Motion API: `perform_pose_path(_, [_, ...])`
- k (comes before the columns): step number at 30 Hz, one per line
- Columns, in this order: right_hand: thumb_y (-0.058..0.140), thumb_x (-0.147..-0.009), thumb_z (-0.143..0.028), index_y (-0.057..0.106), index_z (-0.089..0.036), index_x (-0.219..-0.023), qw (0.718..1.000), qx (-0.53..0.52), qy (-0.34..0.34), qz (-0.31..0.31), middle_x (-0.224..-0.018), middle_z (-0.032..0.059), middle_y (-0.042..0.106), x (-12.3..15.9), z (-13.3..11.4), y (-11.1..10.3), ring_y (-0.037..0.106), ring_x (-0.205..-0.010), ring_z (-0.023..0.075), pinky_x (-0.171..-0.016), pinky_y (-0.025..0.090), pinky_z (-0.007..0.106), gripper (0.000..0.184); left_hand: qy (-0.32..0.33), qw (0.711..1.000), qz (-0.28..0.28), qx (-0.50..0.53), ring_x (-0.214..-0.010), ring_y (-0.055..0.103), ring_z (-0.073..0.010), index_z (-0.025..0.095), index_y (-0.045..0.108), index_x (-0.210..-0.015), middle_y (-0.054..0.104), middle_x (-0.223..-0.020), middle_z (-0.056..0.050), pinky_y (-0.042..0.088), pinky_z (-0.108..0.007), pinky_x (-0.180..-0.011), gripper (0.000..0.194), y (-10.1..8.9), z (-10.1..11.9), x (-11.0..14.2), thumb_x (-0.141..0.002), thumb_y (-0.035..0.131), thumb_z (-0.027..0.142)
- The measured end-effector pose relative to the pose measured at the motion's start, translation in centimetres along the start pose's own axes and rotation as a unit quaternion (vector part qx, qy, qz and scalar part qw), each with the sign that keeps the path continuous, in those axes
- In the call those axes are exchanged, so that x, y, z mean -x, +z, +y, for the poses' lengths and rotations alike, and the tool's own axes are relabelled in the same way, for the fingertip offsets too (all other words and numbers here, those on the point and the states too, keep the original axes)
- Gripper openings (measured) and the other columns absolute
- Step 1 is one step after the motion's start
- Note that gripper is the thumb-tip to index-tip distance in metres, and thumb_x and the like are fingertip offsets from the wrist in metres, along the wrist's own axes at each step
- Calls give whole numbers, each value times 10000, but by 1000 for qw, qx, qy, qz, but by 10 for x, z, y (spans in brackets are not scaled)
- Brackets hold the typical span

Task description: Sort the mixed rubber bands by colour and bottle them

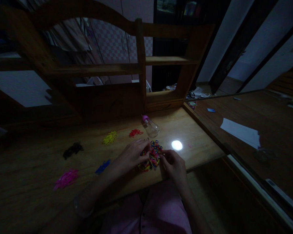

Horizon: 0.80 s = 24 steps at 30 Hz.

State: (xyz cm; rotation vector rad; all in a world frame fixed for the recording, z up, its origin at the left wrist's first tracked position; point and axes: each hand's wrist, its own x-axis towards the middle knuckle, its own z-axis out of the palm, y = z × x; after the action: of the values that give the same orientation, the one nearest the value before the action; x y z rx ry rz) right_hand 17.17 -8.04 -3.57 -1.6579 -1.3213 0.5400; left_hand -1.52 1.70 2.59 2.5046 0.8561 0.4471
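Observation:
A mixed heap of small multicoloured rubber bands lies near the front edge of the wooden table. My left hand rests over the heap's left side, thumb and fingers curled together; what they hold, if anything, is hidden. At the right edge of the heap, my right hand has its thumb and forefinger pinched, apparently on a rubber band. Left of the heap are single-colour piles of bands: red, yellow, blue, black and pink.
A clear bottle with a pink top lies on its side behind the heap. Wooden shelving rises along the table's back edge. To the right, a lower brown surface holds white paper and a small blue card.

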Motion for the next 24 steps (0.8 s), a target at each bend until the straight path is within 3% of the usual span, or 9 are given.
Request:
perform_pose_path(9, [608,-819,-331,674,-195,-805,999,41,17,-17,-612,-7,605,-14,1,1,556,-561,153,-518,376,239,151,-34,997,14,60,-1047,577,-215,235,594,-1116,634,-1136,-51,441,-343,-922,244,9,-4,20,-882,525,229])
perform_pose_path(13, [595,-835,-398,661,-184,-807,999,0,16,-31,-625,6,614,-15,6,-1,559,-567,157,-520,401,238,226,-40,996,17,82,-1031,593,-223,238,647,-1045,661,-1073,-56,450,-358,-921,192,7,-3,21,-888,539,265])
perform_pose_path(16, [585,-847,-445,657,-173,-830,998,-34,28,-41,-662,21,636,-14,10,-1,565,-574,157,-510,414,235,281,-79,991,19,107,-949,632,-216,232,674,-944,694,-996,-44,478,-332,-856,137,3,0,21,-870,569,279])
perform_pose_path(20, [569,-854,-487,651,-170,-827,996,-65,38,-44,-673,34,649,-14,11,-2,580,-577,162,-496,428,233,328,-146,978,62,134,-829,671,-205,241,698,-885,734,-916,-16,502,-309,-774,138,4,6,25,-851,584,310])
perform_pose_path(24, [575,-844,-513,648,-177,-810,995,-83,38,-40,-666,41,664,-14,7,-3,603,-569,169,-490,447,239,345,-174,970,107,135,-874,683,-211,267,716,-910,745,-954,-2,506,-326,-811,167,11,5,32,-867,560,310])
